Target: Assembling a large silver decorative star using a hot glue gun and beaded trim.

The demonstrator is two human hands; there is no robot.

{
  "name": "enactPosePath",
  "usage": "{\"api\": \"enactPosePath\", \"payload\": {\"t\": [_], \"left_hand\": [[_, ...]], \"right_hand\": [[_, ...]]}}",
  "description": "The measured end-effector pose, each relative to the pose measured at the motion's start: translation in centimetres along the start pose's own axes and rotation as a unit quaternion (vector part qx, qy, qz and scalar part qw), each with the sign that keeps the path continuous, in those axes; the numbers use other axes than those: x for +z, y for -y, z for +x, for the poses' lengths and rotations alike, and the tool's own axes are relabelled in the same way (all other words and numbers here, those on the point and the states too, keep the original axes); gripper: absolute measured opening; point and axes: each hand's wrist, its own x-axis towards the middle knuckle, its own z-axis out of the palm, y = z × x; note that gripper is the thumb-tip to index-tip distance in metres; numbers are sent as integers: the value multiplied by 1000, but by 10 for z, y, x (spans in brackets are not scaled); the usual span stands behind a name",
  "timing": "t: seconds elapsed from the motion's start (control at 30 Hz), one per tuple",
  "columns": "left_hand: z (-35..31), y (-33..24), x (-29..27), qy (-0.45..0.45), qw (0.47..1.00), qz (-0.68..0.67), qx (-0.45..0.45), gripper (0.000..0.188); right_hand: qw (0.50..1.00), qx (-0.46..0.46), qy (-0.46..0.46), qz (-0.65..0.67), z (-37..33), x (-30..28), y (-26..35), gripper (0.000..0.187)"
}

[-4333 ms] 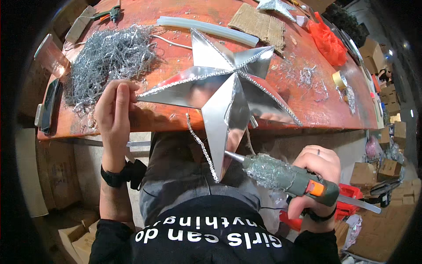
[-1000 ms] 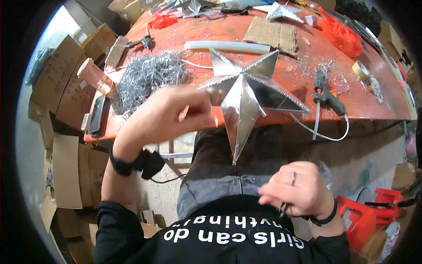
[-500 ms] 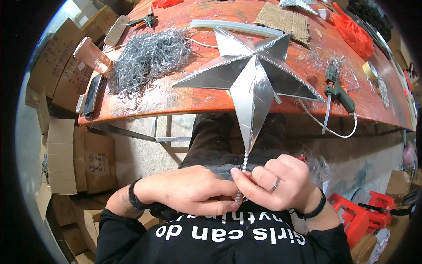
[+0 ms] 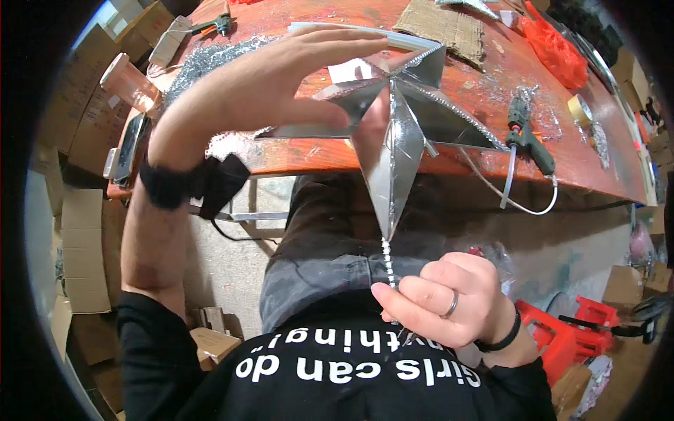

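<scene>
A silver, folded five-pointed star (image 4: pixel 391 161) lies partly on the table, with its lowest point jutting over the front edge toward me. Twisted silver trim (image 4: pixel 387 258) runs along some ridges and hangs from that point. My right hand (image 4: pixel 453 298) pinches this trim between thumb and fingers, close to my body. Fingers stretched and thumb apart, my left hand (image 4: pixel 309 74) is raised over the star's left side. It covers part of the star; whether it touches cannot be told. A dark wristband (image 4: pixel 172 186) sits on my left wrist.
A glue gun (image 4: pixel 526 133) with a white cord lies right of the star. A tinsel heap (image 4: pixel 210 62), a cup (image 4: pixel 130 83) and a phone (image 4: pixel 132 144) are at left. Cardboard (image 4: pixel 442 31), a red bag (image 4: pixel 554 52) and tape (image 4: pixel 578 110) lie farther back.
My left hand has let go of the trim near my lap and swung up and forward over the star, opening. My right hand keeps its pinch on the trim.
</scene>
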Motion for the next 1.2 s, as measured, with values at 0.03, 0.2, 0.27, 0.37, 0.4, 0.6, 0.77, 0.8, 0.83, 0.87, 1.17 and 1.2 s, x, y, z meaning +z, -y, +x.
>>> {"api": "enactPosePath", "payload": {"t": [0.03, 0.2, 0.27, 0.37, 0.4, 0.6, 0.77, 0.8, 0.83, 0.87, 1.17, 1.2], "left_hand": [[5, 7, 3, 14, 1000, -24, -1, 84], [18, 19, 1, 79, 979, -187, -37, 92], [17, 15, -1, 80, 984, -153, -32, 91], [19, 12, 0, 95, 978, -178, -51, 89], [19, 14, 2, 95, 978, -177, -54, 89], [25, 12, 1, 65, 986, -149, -25, 68], [26, 14, -1, 102, 982, -152, -52, 58], [27, 14, -1, 102, 982, -151, -51, 58], [29, 14, 0, 91, 984, -148, -39, 55], [31, 14, 0, 80, 986, -145, -27, 54], [37, -5, -10, 116, 980, -131, -91, 48], [36, -5, -10, 116, 980, -133, -91, 48]], "right_hand": [[1000, 7, -17, 21, 2, -2, -3, 26], [980, 122, -32, 156, 15, -21, -17, 35], [962, 188, -19, 196, 31, -30, -25, 38], [954, 231, -27, 190, 42, -30, -47, 20], [951, 221, -48, 212, 47, -26, -56, 10], [825, 414, -35, 382, 78, -34, -82, 12], [855, 394, -14, 337, 88, -29, -101, 12], [855, 394, -15, 336, 89, -28, -103, 12], [857, 398, -9, 327, 89, -26, -105, 12], [858, 403, -3, 318, 88, -25, -107, 12], [874, 378, -36, 302, 89, -18, -109, 6], [874, 379, -35, 302, 91, -17, -107, 6]]}}
